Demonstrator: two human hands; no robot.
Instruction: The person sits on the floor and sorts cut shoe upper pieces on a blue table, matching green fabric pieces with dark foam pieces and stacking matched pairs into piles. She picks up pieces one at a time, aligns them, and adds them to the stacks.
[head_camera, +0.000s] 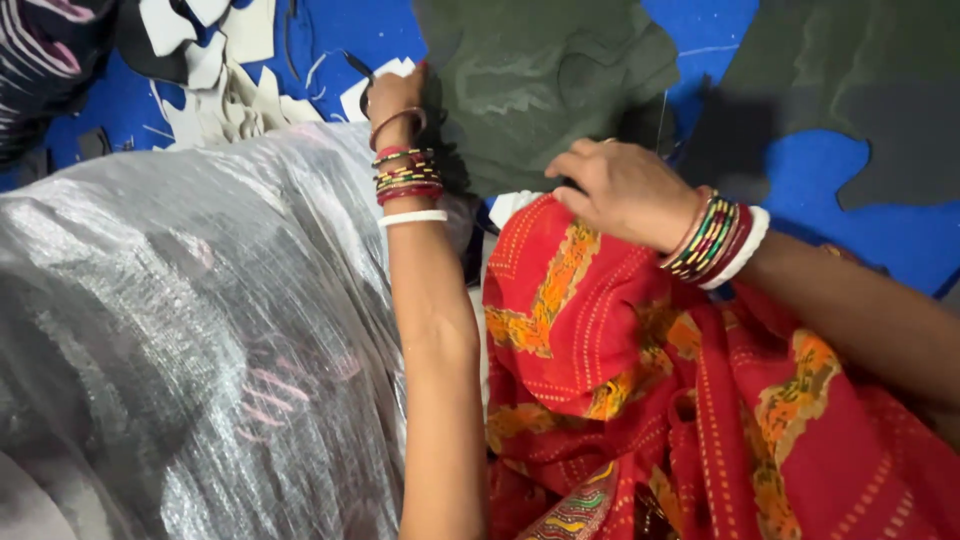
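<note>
I see a silver plastic sack (190, 330) filling the frame toward 8 o'clock, a dark green felt sheet (530, 90) at 12 o'clock on the blue mat (830, 200), my right hand (625, 190) pressed flat on its lower edge, fingers released, and my left hand (395, 95) at 11 o'clock, its grip indeterminable.

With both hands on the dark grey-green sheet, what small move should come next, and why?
Probably pull the dark grey-green sheet a little closer. The left hand sits at its left edge, seemingly with scissors, though that is hard to tell; the right hand presses on its lower edge by the red patterned cloth, so the sheet lies at arm's length.
</note>
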